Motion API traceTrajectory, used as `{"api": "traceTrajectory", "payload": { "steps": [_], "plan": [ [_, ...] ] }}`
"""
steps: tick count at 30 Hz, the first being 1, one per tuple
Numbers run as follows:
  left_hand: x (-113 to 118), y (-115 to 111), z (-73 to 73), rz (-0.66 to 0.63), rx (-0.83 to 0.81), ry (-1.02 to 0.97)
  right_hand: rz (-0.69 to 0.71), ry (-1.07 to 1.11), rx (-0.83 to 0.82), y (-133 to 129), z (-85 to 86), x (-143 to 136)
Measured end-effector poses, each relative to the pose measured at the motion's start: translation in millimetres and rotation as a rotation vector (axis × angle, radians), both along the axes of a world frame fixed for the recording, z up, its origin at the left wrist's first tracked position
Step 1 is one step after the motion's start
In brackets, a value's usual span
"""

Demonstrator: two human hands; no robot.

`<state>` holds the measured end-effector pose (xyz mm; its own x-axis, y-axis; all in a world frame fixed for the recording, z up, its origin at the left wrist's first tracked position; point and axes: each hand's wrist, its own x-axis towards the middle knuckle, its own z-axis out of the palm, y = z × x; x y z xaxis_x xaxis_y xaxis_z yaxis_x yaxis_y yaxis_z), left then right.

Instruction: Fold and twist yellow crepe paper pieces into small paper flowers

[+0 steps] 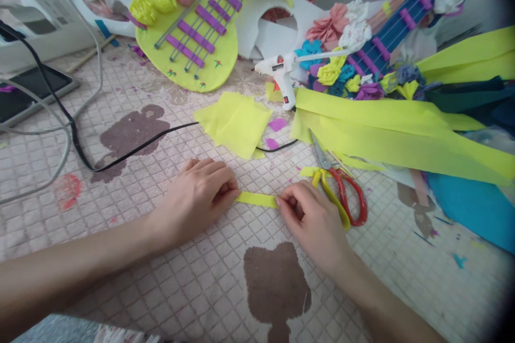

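Note:
A narrow strip of yellow-green crepe paper [256, 199] stretches between my two hands, just above or on the tablecloth. My left hand [203, 193] pinches its left end, fingers curled. At the other end, my right hand [308, 214] grips the strip between thumb and forefinger. Close to the right hand lie scissors [340, 187] with red and yellow handles, blades pointing away from me. Beyond the hands is a small stack of cut yellow-green paper pieces [233, 120]. Long yellow-green crepe sheets [386, 128] spread to the right.
A white glue gun [284, 77] stands behind the paper, near a black cable [140, 144]. Farther back are a yellow paper guitar [189, 59] and a blue one [390, 37] with paper flowers. A dark-screened device [36, 91] lies left; blue paper [475, 203] lies right.

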<state>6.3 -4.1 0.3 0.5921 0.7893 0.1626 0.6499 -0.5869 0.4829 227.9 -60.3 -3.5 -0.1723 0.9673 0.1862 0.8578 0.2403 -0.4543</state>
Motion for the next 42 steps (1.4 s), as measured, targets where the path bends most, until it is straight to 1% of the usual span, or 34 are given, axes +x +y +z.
{"api": "traceTrajectory", "payload": {
  "steps": [6, 10, 14, 17, 22, 26, 31, 35, 37, 39, 42],
  "plan": [
    [1, 2, -1.9, 0.026, -0.014, -0.01, -0.013, -0.003, -0.017, 1, 2.5, 0],
    [0, 4, -1.6, 0.017, -0.053, -0.029, 0.004, -0.016, -0.062, 1, 5.3, 1],
    [-2, 7, -0.2, 0.028, -0.115, -0.082, 0.004, -0.027, -0.076, 1, 5.8, 0],
    [-5, 10, 1.7, 0.042, -0.193, -0.146, 0.001, -0.022, -0.067, 1, 4.3, 1],
    [-10, 13, 5.5, 0.076, -0.319, -0.256, 0.077, 0.036, -0.021, -1, 1.9, 6],
    [-8, 15, 11.5, 0.032, -0.346, -0.276, 0.114, 0.103, 0.012, -4, 1.2, 8],
    [6, 10, 22.4, -0.065, -0.4, -0.248, 0.149, 0.106, 0.065, -7, 1.5, 7],
    [18, 3, 25.7, -0.13, -0.499, -0.233, 0.171, 0.119, 0.119, -8, 1.5, 6],
    [22, 1, 25.6, -0.125, -0.547, -0.243, 0.171, 0.139, 0.137, -9, 1.5, 6],
    [24, 1, 24.7, -0.101, -0.557, -0.269, 0.148, 0.174, 0.108, -10, 2.1, 6],
    [24, 1, 22.4, -0.092, -0.549, -0.312, 0.079, 0.288, -0.049, -11, 4.5, 3]
  ]
}}
